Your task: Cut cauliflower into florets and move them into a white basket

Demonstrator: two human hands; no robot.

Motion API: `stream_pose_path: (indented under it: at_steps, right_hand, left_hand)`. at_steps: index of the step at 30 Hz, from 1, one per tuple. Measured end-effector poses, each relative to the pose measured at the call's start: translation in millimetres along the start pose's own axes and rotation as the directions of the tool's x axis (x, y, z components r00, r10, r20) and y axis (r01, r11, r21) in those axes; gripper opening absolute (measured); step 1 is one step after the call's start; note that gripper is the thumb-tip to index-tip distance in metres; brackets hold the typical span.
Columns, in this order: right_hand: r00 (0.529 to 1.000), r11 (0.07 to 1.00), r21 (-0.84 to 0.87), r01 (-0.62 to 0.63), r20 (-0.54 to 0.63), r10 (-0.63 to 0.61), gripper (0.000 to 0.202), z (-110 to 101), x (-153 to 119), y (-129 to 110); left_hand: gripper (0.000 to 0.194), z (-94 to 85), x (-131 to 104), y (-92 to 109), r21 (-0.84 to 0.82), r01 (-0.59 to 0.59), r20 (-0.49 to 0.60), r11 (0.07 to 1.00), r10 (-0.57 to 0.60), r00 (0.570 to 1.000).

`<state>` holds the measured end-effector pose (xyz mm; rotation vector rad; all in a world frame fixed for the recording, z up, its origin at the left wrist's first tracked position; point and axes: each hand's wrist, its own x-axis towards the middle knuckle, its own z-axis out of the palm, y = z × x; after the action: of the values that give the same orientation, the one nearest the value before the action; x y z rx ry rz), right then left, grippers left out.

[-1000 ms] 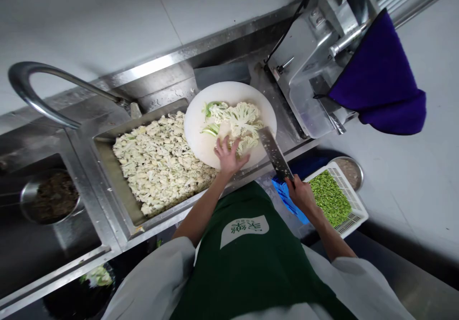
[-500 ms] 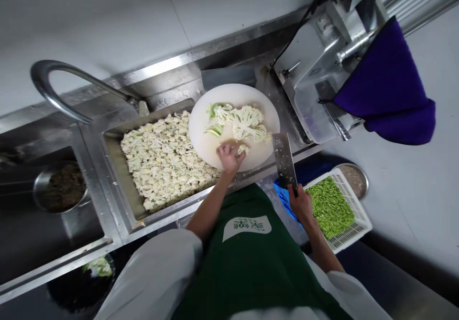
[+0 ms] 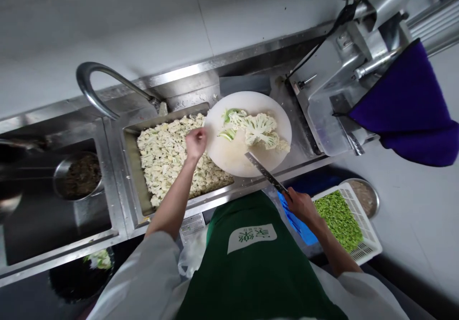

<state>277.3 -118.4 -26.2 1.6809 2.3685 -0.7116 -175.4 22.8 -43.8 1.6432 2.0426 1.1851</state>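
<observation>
My left hand (image 3: 196, 143) is over the near-full basin of cut cauliflower (image 3: 168, 160), beside the left rim of the round white cutting board (image 3: 215, 153). Its fingers are curled in, and whatever they may hold is hidden. A cleaver (image 3: 265, 172) is gripped by its handle in my right hand (image 3: 299, 204), blade edge-on to my view, its tip over the board's near edge. On the board lies a cut piece of cauliflower (image 3: 261, 130) with its stalk side showing. Green leafy trimmings (image 3: 227, 133) are to its left.
A curved faucet (image 3: 89, 86) rises behind the basin. Further left, a metal pot (image 3: 77, 176) with dark contents stands in another sink. At right are a slicing machine (image 3: 319, 90), a purple cloth (image 3: 409, 110) and a white basket (image 3: 375, 243) of chopped green vegetable.
My left hand has moved left from the board to over the cauliflower basin. The small piece by its fingers is gone from the board. The cleaver has swung left, over the board's edge.
</observation>
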Motion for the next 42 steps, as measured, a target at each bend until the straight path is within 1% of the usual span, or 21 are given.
stream_pose_path:
  at_steps: [2,3,5,7,8,10,13,16,18,20,22,23,24,25,27,28,29,32,35,39,42]
  right_hand:
    - [0.995,0.996,-0.047,0.077,0.072,-0.074,0.033,-9,12,-16]
    - [0.989,0.991,-0.063,0.115,0.104,-0.108,0.033,-13,18,-25]
    - [0.974,0.980,-0.083,0.180,0.156,-0.165,0.034,-17,30,-42]
    - [0.963,0.974,-0.083,0.213,0.186,-0.194,0.035,-19,41,-58]
    - [0.962,0.974,-0.075,0.214,0.189,-0.197,0.034,-19,46,-64]
    - [0.967,0.979,-0.050,0.197,0.178,-0.185,0.034,-20,57,-74]
    - [0.977,0.990,0.004,0.142,0.162,-0.141,0.034,-23,72,-80]
    - [0.989,0.997,0.048,0.053,0.137,-0.059,0.034,-26,84,-76]
    - [0.994,0.999,0.050,-0.010,0.107,0.005,0.033,-29,88,-71]
    - [0.995,0.998,0.041,-0.055,0.084,0.051,0.034,-30,88,-66]
    - [0.995,0.997,0.029,-0.073,0.073,0.071,0.033,-30,87,-63]
    - [0.995,0.997,0.023,-0.070,0.068,0.068,0.033,-30,86,-64]
    - [0.996,0.998,0.015,-0.065,0.061,0.064,0.033,-30,84,-66]
    - [0.997,0.998,0.008,-0.060,0.052,0.059,0.033,-30,83,-69]
    - [0.998,0.999,0.001,-0.052,0.024,0.052,0.035,-31,82,-80]
    - [0.999,0.999,0.006,-0.046,0.009,0.046,0.036,-32,82,-87]
    - [0.999,0.999,0.017,-0.037,-0.008,0.037,0.038,-33,83,-96]
    - [0.999,0.998,0.056,0.004,-0.039,-0.002,0.041,-39,86,-124]
    - [0.998,0.997,0.068,0.041,-0.043,-0.038,0.044,-43,89,-148]
    - [0.998,0.998,0.027,0.054,-0.019,-0.053,0.047,-43,97,-168]
    - [0.998,0.999,-0.019,0.049,0.046,-0.048,0.040,-41,105,-178]
  left_hand:
    - [0.028,41.8,48,29,-0.065,-0.079,0.118,0.995,0.086,0.989]
    - [0.024,61.0,65,42,-0.050,-0.103,0.165,0.993,0.110,0.980]
    - [0.023,90.4,86,60,0.003,-0.133,0.204,0.991,0.130,0.970]
    - [0.024,103.2,91,67,0.027,-0.130,0.181,0.991,0.123,0.976]
    - [0.021,102.9,91,68,0.017,-0.125,0.159,0.992,0.121,0.980]
    - [0.018,89.9,88,70,-0.037,-0.135,0.127,0.990,0.138,0.982]
    - [0.021,49.5,77,75,-0.145,-0.184,0.091,0.972,0.199,0.976]
    - [0.024,9.7,46,80,-0.114,-0.286,0.001,0.952,0.288,0.958]
    - [0.020,-2.2,13,74,0.001,-0.383,0.003,0.924,0.383,0.924]
    - [0.018,0.3,-26,62,0.081,-0.466,0.142,0.881,0.453,0.880]
    - [0.023,11.5,-61,47,0.075,-0.530,0.327,0.845,0.481,0.813]
    - [0.027,17.5,-76,41,0.050,-0.546,0.368,0.836,0.493,0.789]
    - [0.031,22.7,-88,35,0.030,-0.544,0.357,0.838,0.500,0.789]
    - [0.033,26.4,-97,32,0.023,-0.523,0.299,0.852,0.494,0.817]
    - [0.026,29.4,-110,29,0.025,-0.443,0.105,0.896,0.438,0.893]
    - [0.020,29.2,-114,30,0.030,-0.398,0.023,0.917,0.397,0.917]
    - [0.018,28.4,-117,31,0.035,-0.358,-0.026,0.933,0.359,0.933]
    - [0.022,27.0,-122,34,0.033,-0.278,-0.053,0.960,0.280,0.959]
    - [0.025,30.2,-125,39,0.047,-0.230,-0.078,0.972,0.233,0.969]
    - [0.026,36.7,-126,45,0.034,-0.228,-0.108,0.973,0.230,0.967]
    - [0.025,36.4,-124,46,-0.023,-0.246,-0.117,0.969,0.242,0.963]
